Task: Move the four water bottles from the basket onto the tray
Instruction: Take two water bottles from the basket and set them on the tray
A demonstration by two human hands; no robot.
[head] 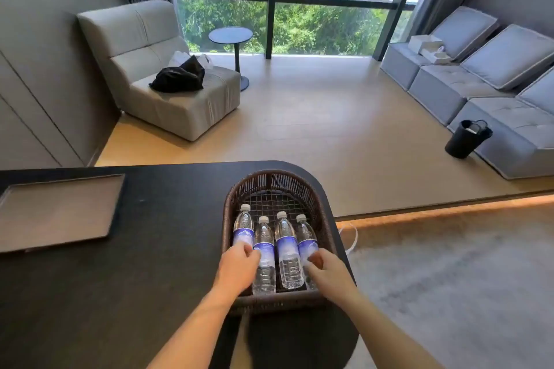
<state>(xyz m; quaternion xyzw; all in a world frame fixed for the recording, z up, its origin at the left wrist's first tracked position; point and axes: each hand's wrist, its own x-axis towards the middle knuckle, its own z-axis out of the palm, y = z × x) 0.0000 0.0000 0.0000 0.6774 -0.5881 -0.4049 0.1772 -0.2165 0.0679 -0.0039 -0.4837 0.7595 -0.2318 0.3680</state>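
Note:
Several clear water bottles with blue labels and white caps lie side by side in a dark woven basket (269, 183) at the right end of the black table (144, 284). My left hand (236, 268) curls around the leftmost bottle (244, 226) at its label. My right hand (328, 274) curls around the rightmost bottle (305, 238). Between them lie two more bottles (264, 249) (288, 255), untouched. All bottles rest on the basket floor. The flat rectangular tray (60, 213), dark-framed with a grey surface, sits at the table's far left.
The table's rounded right edge lies just beyond the basket, with grey carpet below. Past the table are a pale floor, a grey armchair (168, 99) holding a black bag, a small round side table (230, 35), a grey sofa (479, 90) and a black bin (466, 139).

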